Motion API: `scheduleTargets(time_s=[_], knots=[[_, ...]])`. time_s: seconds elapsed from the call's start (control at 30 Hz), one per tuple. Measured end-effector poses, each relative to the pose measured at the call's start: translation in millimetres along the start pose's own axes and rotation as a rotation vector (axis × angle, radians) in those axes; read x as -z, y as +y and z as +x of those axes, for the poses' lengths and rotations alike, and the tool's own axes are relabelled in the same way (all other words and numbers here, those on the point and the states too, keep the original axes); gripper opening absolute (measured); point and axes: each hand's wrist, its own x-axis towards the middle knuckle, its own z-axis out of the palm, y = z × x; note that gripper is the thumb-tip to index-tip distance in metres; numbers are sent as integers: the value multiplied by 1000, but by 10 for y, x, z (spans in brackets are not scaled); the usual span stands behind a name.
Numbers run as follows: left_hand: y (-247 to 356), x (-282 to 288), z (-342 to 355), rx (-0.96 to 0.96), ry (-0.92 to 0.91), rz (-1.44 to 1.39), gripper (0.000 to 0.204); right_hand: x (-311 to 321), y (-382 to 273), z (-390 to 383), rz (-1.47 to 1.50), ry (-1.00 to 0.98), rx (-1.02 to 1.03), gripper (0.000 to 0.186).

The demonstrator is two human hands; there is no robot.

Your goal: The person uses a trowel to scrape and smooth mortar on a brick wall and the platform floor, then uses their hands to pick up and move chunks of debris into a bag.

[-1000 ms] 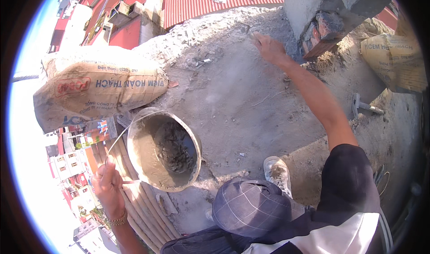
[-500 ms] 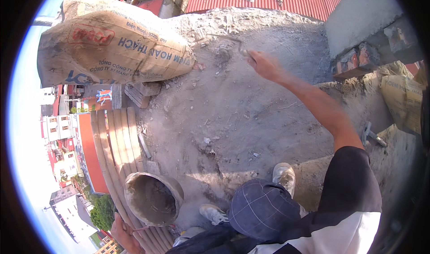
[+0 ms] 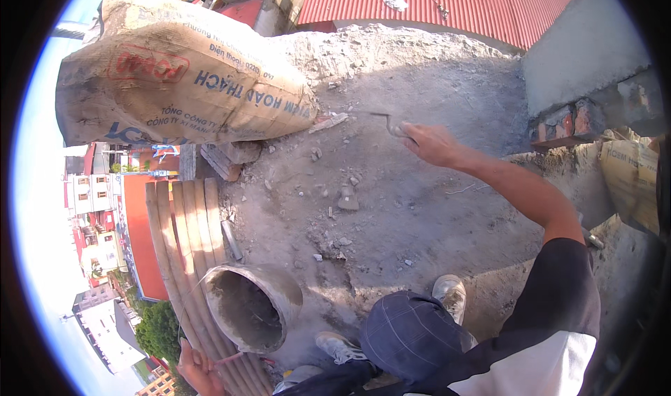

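Observation:
My right hand (image 3: 432, 146) reaches forward, closed around the handle of a trowel (image 3: 381, 114). The thin blade points left, over the dusty grey surface. A squarish grey lump (image 3: 347, 199) shows nearer to me than the trowel; whether it touches the ground I cannot tell. At the lower left, my left hand (image 3: 198, 370) has curled fingers round the thin wire handle (image 3: 183, 319) of a bucket (image 3: 292, 291). The bucket is tilted, its mouth toward me, with grey residue inside. Part of the left hand is cut off by the lower edge.
A large printed paper sack (image 3: 189, 81) lies at the far left. Long poles (image 3: 183, 228) run beside the bucket, at the drop on the left. A brick and concrete block (image 3: 576, 81) stands far right, above another sack (image 3: 629, 172). My shoes (image 3: 449, 298) and a dark cap (image 3: 412, 333) show below.
My right hand has drawn the trowel somewhat nearer. A grey lump that was close to the trowel now shows much nearer to me. The whole view has shifted slightly.

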Motion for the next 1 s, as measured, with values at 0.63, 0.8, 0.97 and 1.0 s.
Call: scheduleTargets(time_s=[0.63,0.8,0.97,1.0], knots=[[-65,7,8,-61,-132,69,46,340,247,488,-56,220,-175,19],[144,-392,-96,-136,-232,30,48,-97,-87,137,-60,18,-266,17],[568,-900,-122,-214,-395,78,42,-449,-991,-837,103,-291,-77,27],[647,-940,-72,-230,-463,93,39,-404,-1019,-903,122,-277,-62,29]])
